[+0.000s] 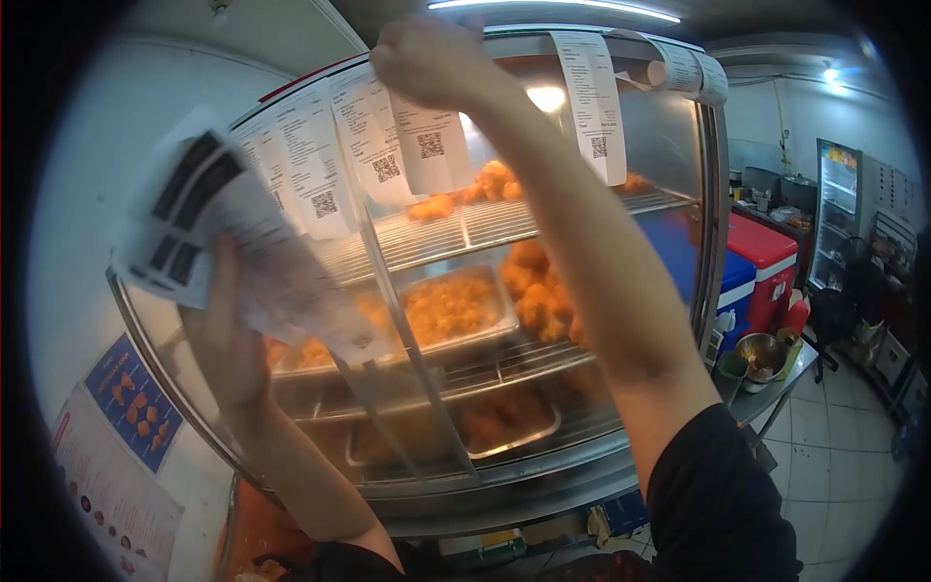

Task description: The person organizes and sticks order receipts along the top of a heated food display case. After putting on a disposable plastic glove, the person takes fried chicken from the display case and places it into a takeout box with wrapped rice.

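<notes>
Right forearm [592, 242] raised high, the right hand [432, 63] meets the cabinet's [713, 252] top edge by hanging receipts [422, 150]; I can't tell whether its fingers pinch one. Left hand [228, 339] clasps loose papers [267, 252]; slackening could scatter them, and that crossing arm could snag a slip.

The right hand [427, 60] is raised to the display case's [465, 482] top edge, fingers curled; the left hand [228, 339], lower, grips before its glass.
</notes>
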Motion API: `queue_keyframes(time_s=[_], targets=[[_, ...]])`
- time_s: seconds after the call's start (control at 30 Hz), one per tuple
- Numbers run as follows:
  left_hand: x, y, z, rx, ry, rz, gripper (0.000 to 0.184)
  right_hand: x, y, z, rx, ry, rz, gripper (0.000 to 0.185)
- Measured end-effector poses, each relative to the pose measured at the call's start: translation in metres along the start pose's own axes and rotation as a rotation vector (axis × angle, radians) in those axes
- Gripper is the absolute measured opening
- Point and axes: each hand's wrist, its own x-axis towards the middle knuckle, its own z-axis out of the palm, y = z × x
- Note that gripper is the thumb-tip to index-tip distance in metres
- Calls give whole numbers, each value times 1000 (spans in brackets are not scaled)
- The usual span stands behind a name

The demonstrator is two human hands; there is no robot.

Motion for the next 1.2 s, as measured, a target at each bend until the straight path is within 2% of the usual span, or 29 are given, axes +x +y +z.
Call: queue_keyframes(time_s=[0.03, 0.07, 0.1, 0.13, 0.17, 0.23, 0.27, 0.3, 0.37, 0.4, 0.47, 0.5, 0.53, 0.6, 0.63, 0.7, 0.77, 0.8, 0.83, 0.9, 0.93, 0.97, 1.03, 1.1, 1.17, 1.2], targets=[[-4, -3, 10, -15, 9, -28, 28, -1, 4, -8, 77, 32, -75, 27], [-7, -7, 16, -32, 23, -53, 29, -1, 15, -25, -14, -49, 203, 30], [-8, -11, 17, -36, 29, -49, 29, -12, 20, -59, -419, -114, -57, 31], [-10, -15, 19, -10, -34, -105, 29, -15, 44, -58, -489, -30, 104, 31], [-11, -19, 20, 20, -97, -165, 28, -15, 57, -53, -484, -32, 100, 31], [-12, -24, 40, 15, -87, -182, 26, -13, 60, -53, -244, -14, 251, 31], [-11, -29, 53, -61, -104, -191, 26, -11, 50, -54, -373, -198, 121, 31], [-10, -33, 65, -134, -123, -202, 25, -12, 39, -46, -364, -198, 116, 31], [-8, -41, 90, -131, -117, -199, 23, -15, 23, -31, -91, 93, 38, 29], [-8, -46, 100, -119, -106, -203, 23, -13, 23, -32, -75, 88, 36, 29], [-7, -54, 119, -264, -147, -199, 21, -5, 29, -40, -123, -224, 108, 35], [-7, -54, 126, -257, -137, -199, 21, -8, 37, -42, -114, -226, 101, 35], [-8, -54, 132, -268, -143, -227, 20, -13, 46, -47, 25, -66, 146, 38], [-7, -58, 145, -317, -138, -230, 19, -20, 63, -62, 164, 99, 179, 43], [-8, -56, 149, -318, -135, -225, 19, -27, 62, -79, 405, 88, 141, 44], [-12, -53, 160, -255, -145, -243, 19, -42, 53, -107, 644, 79, 105, 50], [-16, -47, 171, -248, -168, -232, 19, -51, 45, -129, 477, -442, 169, 57], [-18, -44, 175, -236, -186, -230, 19, -50, 68, -97, 754, -393, 171, 61], [-19, -43, 181, -236, -186, -226, 19, -46, 71, -105, 754, -391, 168, 61], [-20, -42, 191, -221, -234, -194, 19, -38, 78, -124, 452, -182, 266, 57], [-20, -43, 197, -213, -218, -182, 20, -32, 78, -122, 313, -40, 273, 48], [-18, -45, 203, -214, -217, -178, 20, -21, 91, -114, 313, -37, 270, 48], [-15, -51, 214, -265, -163, -250, 21, -3, 115, -95, -239, 180, 129, 40], [-15, -51, 221, -281, -142, -261, 22, -2, 120, -98, -345, 384, -73, 35], [-18, -52, 223, -297, -119, -280, 23, -6, 93, -124, -73, -37, -4, 28], [-20, -51, 224, -290, -103, -271, 23, -10, 81, -137, -84, -303, 56, 22]])
